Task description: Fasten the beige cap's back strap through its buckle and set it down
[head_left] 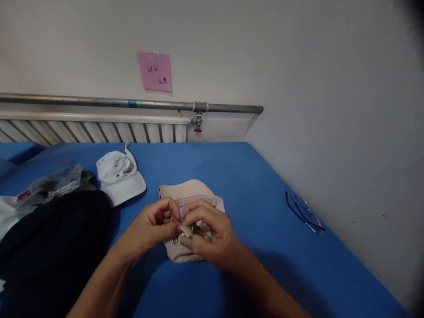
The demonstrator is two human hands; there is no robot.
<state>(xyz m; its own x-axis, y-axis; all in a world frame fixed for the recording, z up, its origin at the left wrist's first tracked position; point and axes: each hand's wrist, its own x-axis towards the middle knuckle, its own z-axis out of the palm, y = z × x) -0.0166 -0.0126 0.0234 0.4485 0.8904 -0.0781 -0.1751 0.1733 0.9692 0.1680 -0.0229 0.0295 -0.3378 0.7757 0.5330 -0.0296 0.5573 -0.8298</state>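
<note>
A beige cap [187, 189] lies in the middle of the blue table, its brim pointing away from me. Over its near half, my left hand [154, 223] is closed, thumb and fingers pinching the end of the cap's strap. My right hand [213, 229] is also closed, gripping the beige strap [186, 231] close to a small metal buckle [195, 229]. Fingers from both hands hide much of the strap, so I cannot see how it passes through the buckle. A dark round mark shows on the cap below my left fingertips.
On the left are a white cap [119, 176], a clear plastic bag [62, 181] and dark cloth [59, 234]. Eyeglasses [306, 214] lie by the right edge, along the wall. Behind the table run a radiator [132, 131] and a metal pipe [159, 105]; a pink note [155, 71] hangs above.
</note>
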